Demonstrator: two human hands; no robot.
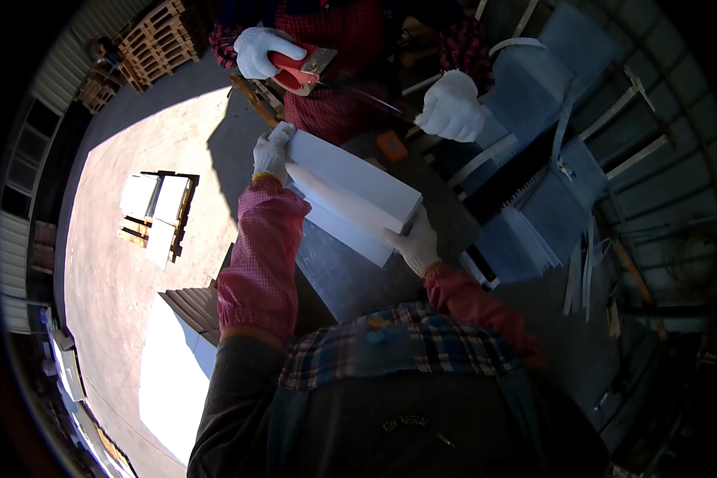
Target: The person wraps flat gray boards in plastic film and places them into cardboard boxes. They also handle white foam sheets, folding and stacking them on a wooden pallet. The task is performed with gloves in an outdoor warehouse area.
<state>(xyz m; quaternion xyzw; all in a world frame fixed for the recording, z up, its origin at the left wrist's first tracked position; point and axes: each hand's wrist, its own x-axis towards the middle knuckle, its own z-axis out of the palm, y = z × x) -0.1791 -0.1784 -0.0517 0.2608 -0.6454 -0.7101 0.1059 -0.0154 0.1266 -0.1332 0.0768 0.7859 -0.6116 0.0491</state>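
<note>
In white work gloves, my left hand (272, 151) and my right hand (415, 240) grip a long white folded panel (354, 177) at its two ends. The panel is tilted over a grey metal-topped table (334, 275); its lower flap hangs toward me. Across the table, a co-worker's gloved hand (264, 52) grasps a red tape dispenser (299, 72) with a metal plate. A thin shiny strip runs from the dispenser toward the co-worker's other gloved hand (452, 110), which is closed. An orange object (390, 146) lies on the table beyond the panel.
Stacks of bluish-grey sheets (526, 231) stand to the right, with pale strips (581, 275) hanging beside them. On the sunlit floor at left is a pallet with white panels (167, 199). Wooden pallets (155, 48) are piled at the far left.
</note>
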